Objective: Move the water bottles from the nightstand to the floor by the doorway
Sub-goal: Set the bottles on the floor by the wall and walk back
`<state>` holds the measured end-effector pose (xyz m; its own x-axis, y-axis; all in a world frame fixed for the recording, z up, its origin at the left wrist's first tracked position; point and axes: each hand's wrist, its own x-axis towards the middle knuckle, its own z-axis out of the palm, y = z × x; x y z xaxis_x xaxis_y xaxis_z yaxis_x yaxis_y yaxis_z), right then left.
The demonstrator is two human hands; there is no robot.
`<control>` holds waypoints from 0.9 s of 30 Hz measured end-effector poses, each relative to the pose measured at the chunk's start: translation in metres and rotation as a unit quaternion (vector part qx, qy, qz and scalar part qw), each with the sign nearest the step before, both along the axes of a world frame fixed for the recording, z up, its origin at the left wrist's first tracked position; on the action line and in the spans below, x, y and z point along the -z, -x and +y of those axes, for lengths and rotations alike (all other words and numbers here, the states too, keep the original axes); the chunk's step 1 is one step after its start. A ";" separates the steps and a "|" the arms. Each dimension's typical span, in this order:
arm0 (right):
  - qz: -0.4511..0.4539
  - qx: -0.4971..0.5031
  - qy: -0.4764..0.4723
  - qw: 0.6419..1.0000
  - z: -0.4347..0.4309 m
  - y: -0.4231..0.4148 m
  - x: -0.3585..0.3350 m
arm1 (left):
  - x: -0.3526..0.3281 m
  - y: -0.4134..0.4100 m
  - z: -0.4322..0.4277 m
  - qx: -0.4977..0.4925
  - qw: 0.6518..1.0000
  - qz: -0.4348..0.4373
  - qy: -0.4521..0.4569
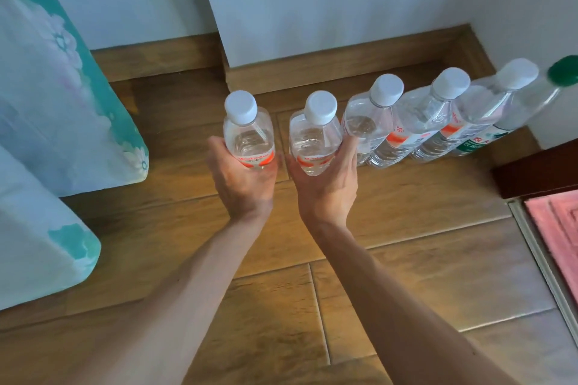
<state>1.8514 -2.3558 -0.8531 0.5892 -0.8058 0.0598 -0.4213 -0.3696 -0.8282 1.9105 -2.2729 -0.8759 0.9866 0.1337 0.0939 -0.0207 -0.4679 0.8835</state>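
Wood-plank floor (pixel 312 306) underfoot, pink mat (pixel 556 222) off right. The left hand (pixel 240 184) curls round a clear water bottle (pixel 248 137) with a white cap and red label. The right hand (pixel 325 187) curls round a second bottle (pixel 314 141), its twin, just beside it. Both sit before the wooden skirting board (pixel 344 62). Along that board stand three white-capped bottles (pixel 416 131) and a green-capped bottle (pixel 531 109). White wall (pixel 312 3) beyond.

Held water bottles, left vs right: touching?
Apart. The head view shows wood floor between the left bottle, held by the left hand, and the right bottle, held by the right hand.
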 end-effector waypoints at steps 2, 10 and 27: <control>-0.003 0.005 -0.005 1.000 0.002 -0.004 0.000 | 0.001 -0.003 -0.002 0.000 1.000 0.005 0.009; 0.037 0.007 -0.009 0.999 0.002 -0.019 -0.001 | 0.003 -0.009 -0.001 -0.011 1.000 -0.006 0.017; 0.214 -0.079 -0.102 0.968 0.004 0.004 -0.028 | -0.023 0.014 0.015 0.119 0.976 0.153 -0.102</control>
<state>1.8473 -2.3516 -0.8250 0.6409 -0.6734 -0.3684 -0.6943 -0.3040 -0.6523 1.8963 -2.2580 -0.8526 0.9736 -0.0935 -0.2084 0.0993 -0.6485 0.7548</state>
